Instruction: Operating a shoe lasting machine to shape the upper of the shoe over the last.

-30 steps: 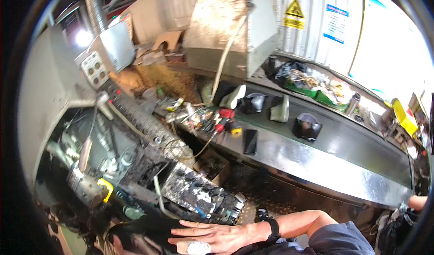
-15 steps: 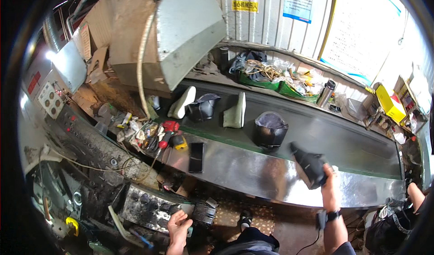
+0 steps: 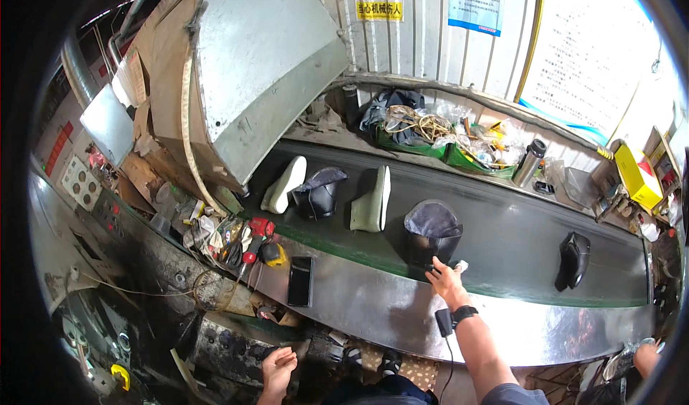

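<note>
Dark belt (image 3: 502, 236), black boot (image 3: 434, 240) partly behind spread right fingers (image 3: 441, 273), contact unclear, left fingers (image 3: 286, 357) slack, empty

The black shoe (image 3: 574, 261), in the right hand (image 3: 448, 289) half a second ago, now lies released toward the right end of the conveyor belt (image 3: 506, 243). That hand is now farther left, its extended fingers at the lower edge of the tall black boot (image 3: 433, 231); whether they touch it is unclear. Compared with a second ago, the metal hood (image 3: 265, 53) appears farther left.
</note>
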`<action>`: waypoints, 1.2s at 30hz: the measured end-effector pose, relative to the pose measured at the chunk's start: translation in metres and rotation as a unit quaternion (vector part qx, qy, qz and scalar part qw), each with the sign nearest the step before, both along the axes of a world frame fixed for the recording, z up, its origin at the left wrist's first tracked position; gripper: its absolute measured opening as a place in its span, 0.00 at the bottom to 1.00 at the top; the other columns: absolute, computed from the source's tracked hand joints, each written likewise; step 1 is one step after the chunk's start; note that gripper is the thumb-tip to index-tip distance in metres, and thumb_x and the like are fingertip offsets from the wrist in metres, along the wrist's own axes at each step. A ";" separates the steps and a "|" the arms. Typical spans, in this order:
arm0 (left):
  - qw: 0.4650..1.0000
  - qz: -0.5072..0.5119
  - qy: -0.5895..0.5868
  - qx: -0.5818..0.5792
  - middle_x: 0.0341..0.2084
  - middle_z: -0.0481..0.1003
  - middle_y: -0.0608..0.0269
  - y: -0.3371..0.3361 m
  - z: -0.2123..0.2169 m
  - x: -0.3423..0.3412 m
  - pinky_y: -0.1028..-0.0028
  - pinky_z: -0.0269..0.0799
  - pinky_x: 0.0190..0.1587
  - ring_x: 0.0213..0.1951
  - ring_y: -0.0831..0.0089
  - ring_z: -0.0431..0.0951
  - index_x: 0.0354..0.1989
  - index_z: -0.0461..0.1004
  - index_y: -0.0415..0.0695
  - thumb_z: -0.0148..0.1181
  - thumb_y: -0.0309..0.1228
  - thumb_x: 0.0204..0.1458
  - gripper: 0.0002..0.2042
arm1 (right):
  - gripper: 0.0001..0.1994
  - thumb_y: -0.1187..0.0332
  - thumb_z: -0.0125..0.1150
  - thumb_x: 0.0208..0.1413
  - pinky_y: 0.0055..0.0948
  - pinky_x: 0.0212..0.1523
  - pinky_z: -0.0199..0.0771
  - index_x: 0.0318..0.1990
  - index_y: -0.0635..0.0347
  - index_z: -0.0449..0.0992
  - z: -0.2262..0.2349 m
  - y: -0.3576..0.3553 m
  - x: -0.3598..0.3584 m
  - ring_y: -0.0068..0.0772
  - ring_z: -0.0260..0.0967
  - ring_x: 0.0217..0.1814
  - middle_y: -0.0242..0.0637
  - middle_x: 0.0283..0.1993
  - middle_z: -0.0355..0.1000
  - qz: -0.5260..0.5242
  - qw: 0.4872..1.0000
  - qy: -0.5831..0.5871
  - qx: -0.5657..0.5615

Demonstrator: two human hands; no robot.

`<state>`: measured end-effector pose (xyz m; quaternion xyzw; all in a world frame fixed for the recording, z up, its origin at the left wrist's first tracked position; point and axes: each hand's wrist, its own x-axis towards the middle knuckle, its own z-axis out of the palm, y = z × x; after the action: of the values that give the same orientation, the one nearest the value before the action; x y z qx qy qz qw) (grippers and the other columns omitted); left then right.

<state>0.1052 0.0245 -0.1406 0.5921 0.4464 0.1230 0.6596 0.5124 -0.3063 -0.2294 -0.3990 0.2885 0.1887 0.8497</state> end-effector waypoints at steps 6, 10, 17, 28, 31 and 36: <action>0.990 -0.131 0.020 0.057 0.39 0.81 0.57 0.010 0.005 0.085 0.74 0.76 0.50 0.43 0.72 0.80 0.49 0.78 0.37 0.65 0.16 0.48 0.17 | 0.23 0.74 0.68 0.56 0.44 0.52 0.68 0.52 0.42 0.62 0.056 -0.041 -0.011 0.29 0.66 0.45 0.33 0.45 0.70 -0.056 0.994 -0.087 -0.019; 0.943 -0.266 -0.017 0.198 0.35 0.82 0.60 0.013 -0.017 0.182 0.72 0.76 0.46 0.40 0.73 0.81 0.45 0.82 0.40 0.69 0.25 0.46 0.16 | 0.22 0.46 0.56 0.60 0.59 0.67 0.48 0.57 0.45 0.70 0.102 -0.111 -0.089 0.32 0.59 0.65 0.29 0.56 0.71 -0.040 0.996 -0.069 -0.033; 0.879 -0.326 0.047 0.345 0.68 0.55 0.33 -0.025 -0.053 0.423 0.56 0.51 0.72 0.71 0.44 0.53 0.71 0.55 0.45 0.75 0.44 0.39 0.50 | 0.21 0.59 0.50 0.69 0.77 0.63 0.64 0.67 0.41 0.57 0.125 -0.109 -0.245 0.42 0.62 0.67 0.34 0.65 0.62 -0.133 0.990 -0.046 0.023; 0.854 -0.330 0.223 0.334 0.71 0.41 0.38 -0.057 -0.059 0.502 0.47 0.45 0.70 0.71 0.43 0.45 0.75 0.39 0.71 0.77 0.35 0.31 0.61 | 0.12 0.62 0.59 0.65 0.33 0.51 0.78 0.53 0.46 0.71 0.146 -0.070 -0.367 0.22 0.71 0.41 0.26 0.39 0.73 -0.196 0.977 0.064 -0.061; 0.766 -0.418 0.202 0.444 0.70 0.43 0.37 -0.042 -0.028 0.463 0.47 0.48 0.69 0.70 0.42 0.48 0.75 0.46 0.69 0.77 0.34 0.30 0.59 | 0.17 0.62 0.57 0.66 0.47 0.66 0.71 0.59 0.52 0.68 0.134 -0.070 -0.377 0.41 0.70 0.59 0.37 0.54 0.72 -0.084 0.982 -0.114 -0.125; 0.569 -0.477 -0.100 0.662 0.65 0.54 0.39 -0.039 0.037 0.366 0.45 0.48 0.65 0.65 0.42 0.53 0.59 0.74 0.54 0.71 0.32 0.26 0.40 | 0.19 0.62 0.56 0.66 0.75 0.64 0.64 0.62 0.42 0.63 0.095 -0.096 -0.354 0.37 0.71 0.59 0.28 0.62 0.67 -0.239 0.966 -0.049 0.087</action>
<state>0.4711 -0.0149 -0.1040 0.9743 -0.1763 0.1100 0.0868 0.1581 -0.4024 -0.1339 -0.2515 0.3157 -0.0157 0.9148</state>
